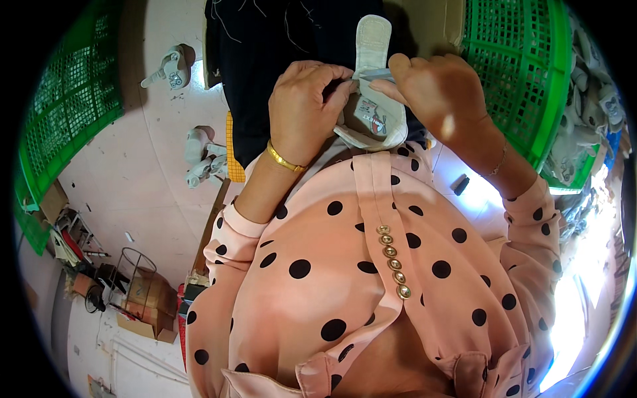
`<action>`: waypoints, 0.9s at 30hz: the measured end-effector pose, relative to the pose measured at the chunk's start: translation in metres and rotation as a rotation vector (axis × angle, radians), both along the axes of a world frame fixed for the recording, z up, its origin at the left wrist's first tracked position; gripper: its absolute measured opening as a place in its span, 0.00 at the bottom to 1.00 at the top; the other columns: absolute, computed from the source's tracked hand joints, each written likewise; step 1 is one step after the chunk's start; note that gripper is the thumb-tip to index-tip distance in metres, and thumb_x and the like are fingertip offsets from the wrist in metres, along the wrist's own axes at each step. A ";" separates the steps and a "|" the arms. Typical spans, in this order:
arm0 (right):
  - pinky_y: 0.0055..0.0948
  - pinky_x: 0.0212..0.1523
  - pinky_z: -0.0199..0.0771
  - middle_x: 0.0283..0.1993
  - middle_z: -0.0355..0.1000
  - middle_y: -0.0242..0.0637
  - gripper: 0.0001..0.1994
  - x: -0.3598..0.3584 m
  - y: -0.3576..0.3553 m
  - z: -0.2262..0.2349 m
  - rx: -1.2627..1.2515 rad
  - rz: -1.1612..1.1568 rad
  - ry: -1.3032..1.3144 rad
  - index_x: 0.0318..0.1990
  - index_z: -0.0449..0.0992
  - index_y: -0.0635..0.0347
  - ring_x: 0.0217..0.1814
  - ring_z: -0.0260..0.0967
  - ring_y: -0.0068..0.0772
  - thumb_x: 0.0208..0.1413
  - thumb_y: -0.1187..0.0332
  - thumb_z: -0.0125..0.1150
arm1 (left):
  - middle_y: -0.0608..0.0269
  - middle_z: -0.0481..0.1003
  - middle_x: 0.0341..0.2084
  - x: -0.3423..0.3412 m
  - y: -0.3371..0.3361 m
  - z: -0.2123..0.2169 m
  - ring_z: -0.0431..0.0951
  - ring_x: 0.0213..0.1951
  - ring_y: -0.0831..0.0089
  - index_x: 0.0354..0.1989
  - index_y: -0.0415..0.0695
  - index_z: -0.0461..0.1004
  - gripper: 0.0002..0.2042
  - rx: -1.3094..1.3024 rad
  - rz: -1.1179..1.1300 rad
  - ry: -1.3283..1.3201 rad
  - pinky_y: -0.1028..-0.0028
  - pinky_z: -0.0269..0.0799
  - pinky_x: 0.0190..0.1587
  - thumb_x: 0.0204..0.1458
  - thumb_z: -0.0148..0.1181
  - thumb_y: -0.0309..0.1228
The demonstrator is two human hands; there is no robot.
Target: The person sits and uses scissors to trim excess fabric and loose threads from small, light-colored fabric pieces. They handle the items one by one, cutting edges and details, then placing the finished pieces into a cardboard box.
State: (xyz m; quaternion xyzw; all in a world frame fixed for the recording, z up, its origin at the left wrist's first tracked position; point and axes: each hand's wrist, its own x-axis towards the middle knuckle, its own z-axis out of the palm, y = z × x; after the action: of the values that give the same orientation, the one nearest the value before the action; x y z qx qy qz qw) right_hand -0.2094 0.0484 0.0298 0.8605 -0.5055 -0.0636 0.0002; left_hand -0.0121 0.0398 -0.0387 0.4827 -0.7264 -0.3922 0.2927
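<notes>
In front of my body, over dark cloth on my lap, is a small white child's shoe (399, 124) with a printed insole and a wide strap (373, 40) that points away from me. My left hand (305, 99) pinches the shoe's left edge between thumb and fingers. Closed around a small grey metal blade-like tool (377, 74), my right hand (441, 89) holds it across the shoe, its tip close to my left fingertips. My fingers hide most of the tool, so I cannot tell its exact kind.
Green plastic crates stand at the right (514, 66) and far left (66, 99). More small shoes (577, 132) are heaped beyond the right crate. Some shoes (176, 68) lie on the floor at the left. A cardboard box (149, 298) sits lower left.
</notes>
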 end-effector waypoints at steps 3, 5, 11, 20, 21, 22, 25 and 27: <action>0.29 0.21 0.67 0.13 0.66 0.35 0.19 0.000 -0.002 -0.001 0.033 0.000 0.037 0.20 0.68 0.54 0.17 0.70 0.34 0.54 0.51 0.60 | 0.58 0.80 0.29 -0.002 -0.003 -0.004 0.77 0.37 0.63 0.31 0.44 0.83 0.07 0.024 0.002 0.002 0.69 0.73 0.40 0.44 0.67 0.32; 0.29 0.21 0.67 0.13 0.66 0.35 0.19 -0.002 -0.002 -0.003 0.032 0.009 0.025 0.21 0.68 0.54 0.18 0.70 0.34 0.54 0.51 0.60 | 0.56 0.80 0.30 -0.003 -0.004 -0.009 0.77 0.38 0.62 0.31 0.43 0.83 0.08 0.040 -0.016 0.006 0.69 0.73 0.41 0.44 0.67 0.33; 0.29 0.21 0.66 0.13 0.65 0.34 0.20 -0.008 -0.004 -0.011 0.002 0.042 -0.039 0.21 0.67 0.53 0.17 0.69 0.35 0.54 0.50 0.60 | 0.52 0.79 0.36 0.001 -0.006 -0.018 0.76 0.44 0.62 0.35 0.40 0.83 0.10 0.307 -0.047 0.176 0.69 0.72 0.46 0.45 0.68 0.32; 0.29 0.22 0.65 0.13 0.65 0.34 0.19 -0.008 -0.005 -0.012 -0.010 0.050 -0.073 0.21 0.68 0.53 0.17 0.69 0.34 0.53 0.50 0.61 | 0.57 0.77 0.40 0.005 -0.009 -0.022 0.75 0.40 0.76 0.39 0.35 0.81 0.10 0.400 -0.130 0.195 0.77 0.71 0.43 0.50 0.67 0.28; 0.28 0.23 0.65 0.13 0.65 0.34 0.19 -0.007 -0.004 -0.013 -0.006 0.047 -0.071 0.21 0.68 0.53 0.17 0.68 0.34 0.53 0.50 0.61 | 0.59 0.76 0.39 0.005 -0.009 -0.022 0.74 0.37 0.78 0.39 0.35 0.80 0.10 0.447 -0.129 0.211 0.79 0.71 0.39 0.51 0.67 0.27; 0.28 0.23 0.65 0.13 0.66 0.34 0.19 -0.007 -0.004 -0.013 -0.004 0.051 -0.060 0.21 0.68 0.53 0.17 0.68 0.34 0.53 0.50 0.61 | 0.61 0.76 0.38 0.005 -0.009 -0.022 0.74 0.34 0.81 0.38 0.34 0.80 0.09 0.495 -0.128 0.228 0.80 0.70 0.36 0.51 0.67 0.27; 0.28 0.23 0.65 0.13 0.65 0.33 0.19 -0.008 -0.005 -0.013 -0.003 0.066 -0.043 0.20 0.68 0.53 0.17 0.68 0.34 0.53 0.50 0.61 | 0.65 0.74 0.36 0.005 -0.009 -0.020 0.71 0.27 0.86 0.38 0.33 0.80 0.09 0.580 -0.120 0.290 0.84 0.67 0.28 0.53 0.66 0.26; 0.29 0.23 0.65 0.13 0.65 0.33 0.19 -0.009 -0.006 -0.015 -0.009 0.081 -0.048 0.20 0.67 0.53 0.17 0.67 0.34 0.52 0.50 0.61 | 0.66 0.73 0.35 0.005 -0.009 -0.020 0.70 0.25 0.87 0.38 0.32 0.79 0.09 0.594 -0.116 0.314 0.85 0.66 0.26 0.53 0.66 0.26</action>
State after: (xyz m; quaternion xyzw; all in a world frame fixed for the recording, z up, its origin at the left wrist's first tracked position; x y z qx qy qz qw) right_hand -0.2184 0.0428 0.0151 0.8815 -0.4704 -0.0405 -0.0057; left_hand -0.0073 0.0308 -0.0584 0.4383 -0.5529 -0.6721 0.2247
